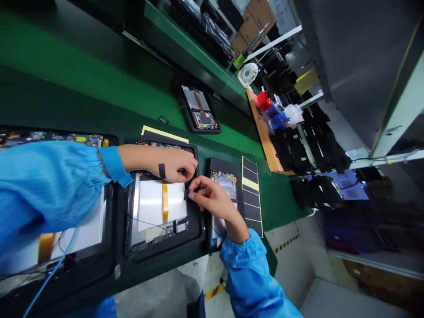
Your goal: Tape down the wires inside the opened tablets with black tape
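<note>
An opened tablet (152, 205) with a white panel and an orange ribbon cable (165, 201) lies in a black foam tray (198, 225). Over its upper right corner, my left hand (177, 165) is closed with curled fingers; what they grip is hidden. A black strip (161, 171) sticks to the back of that hand. My right hand (212, 198) pinches a small piece of black tape (186, 194) at the panel's right edge, just below the left fingertips. Under the right wrist lies another opened device (227, 183), partly covered.
A sheet of black strips (251, 205) lies at the right, and a second sheet (165, 134) behind the tray. Farther back sits an opened device (200, 108) with a wired part (163, 119). A larger tablet (88, 225) is at left. A fan (247, 74) and wooden board (265, 137) stand beyond.
</note>
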`<state>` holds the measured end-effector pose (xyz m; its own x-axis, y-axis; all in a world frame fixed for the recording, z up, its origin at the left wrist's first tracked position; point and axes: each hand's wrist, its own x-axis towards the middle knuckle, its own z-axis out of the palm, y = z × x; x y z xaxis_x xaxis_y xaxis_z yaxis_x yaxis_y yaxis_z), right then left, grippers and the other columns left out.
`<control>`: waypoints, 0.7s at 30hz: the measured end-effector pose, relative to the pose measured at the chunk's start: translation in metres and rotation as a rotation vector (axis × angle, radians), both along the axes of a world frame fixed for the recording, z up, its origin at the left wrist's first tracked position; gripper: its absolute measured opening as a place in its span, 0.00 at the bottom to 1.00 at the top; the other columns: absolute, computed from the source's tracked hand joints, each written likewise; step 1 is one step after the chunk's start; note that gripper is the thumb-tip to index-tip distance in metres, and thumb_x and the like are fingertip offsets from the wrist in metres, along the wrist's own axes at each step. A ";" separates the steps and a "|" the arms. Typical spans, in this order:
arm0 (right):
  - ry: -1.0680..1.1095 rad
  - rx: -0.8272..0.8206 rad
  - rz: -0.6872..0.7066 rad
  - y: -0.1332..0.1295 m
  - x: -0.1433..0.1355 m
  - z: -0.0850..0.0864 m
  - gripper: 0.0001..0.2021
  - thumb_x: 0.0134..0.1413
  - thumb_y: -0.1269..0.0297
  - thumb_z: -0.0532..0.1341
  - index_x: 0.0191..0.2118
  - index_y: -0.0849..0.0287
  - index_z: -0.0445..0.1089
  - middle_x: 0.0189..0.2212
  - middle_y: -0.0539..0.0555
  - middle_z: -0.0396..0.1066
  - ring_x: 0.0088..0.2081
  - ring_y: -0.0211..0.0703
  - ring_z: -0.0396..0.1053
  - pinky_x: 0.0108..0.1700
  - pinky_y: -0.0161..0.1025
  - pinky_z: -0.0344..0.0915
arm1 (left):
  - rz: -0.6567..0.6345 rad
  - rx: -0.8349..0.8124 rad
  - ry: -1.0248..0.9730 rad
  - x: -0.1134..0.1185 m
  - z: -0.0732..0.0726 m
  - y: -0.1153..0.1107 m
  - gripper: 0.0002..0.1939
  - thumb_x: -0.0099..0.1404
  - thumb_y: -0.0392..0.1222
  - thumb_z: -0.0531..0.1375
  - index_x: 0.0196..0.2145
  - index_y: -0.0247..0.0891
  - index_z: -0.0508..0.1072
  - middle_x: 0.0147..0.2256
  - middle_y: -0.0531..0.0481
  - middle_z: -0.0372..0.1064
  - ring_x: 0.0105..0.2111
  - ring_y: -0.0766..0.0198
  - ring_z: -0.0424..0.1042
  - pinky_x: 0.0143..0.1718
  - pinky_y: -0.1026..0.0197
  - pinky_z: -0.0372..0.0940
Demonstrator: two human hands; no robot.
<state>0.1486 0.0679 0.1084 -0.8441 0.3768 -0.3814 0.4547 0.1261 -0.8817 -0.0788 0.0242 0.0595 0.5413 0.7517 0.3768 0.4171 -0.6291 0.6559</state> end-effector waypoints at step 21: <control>-0.005 0.311 -0.115 -0.012 -0.009 -0.011 0.03 0.58 0.66 0.64 0.38 0.56 0.71 0.34 0.48 0.71 0.31 0.36 0.67 0.29 0.30 0.61 | -0.016 -0.022 0.045 -0.002 0.002 0.002 0.08 0.59 0.31 0.60 0.26 0.39 0.76 0.31 0.51 0.72 0.36 0.61 0.68 0.39 0.62 0.61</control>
<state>0.1397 0.0560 0.0975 -0.7876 0.5687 -0.2373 0.4860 0.3364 -0.8066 -0.0805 0.0266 0.0619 0.5694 0.7506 0.3353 0.4365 -0.6216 0.6504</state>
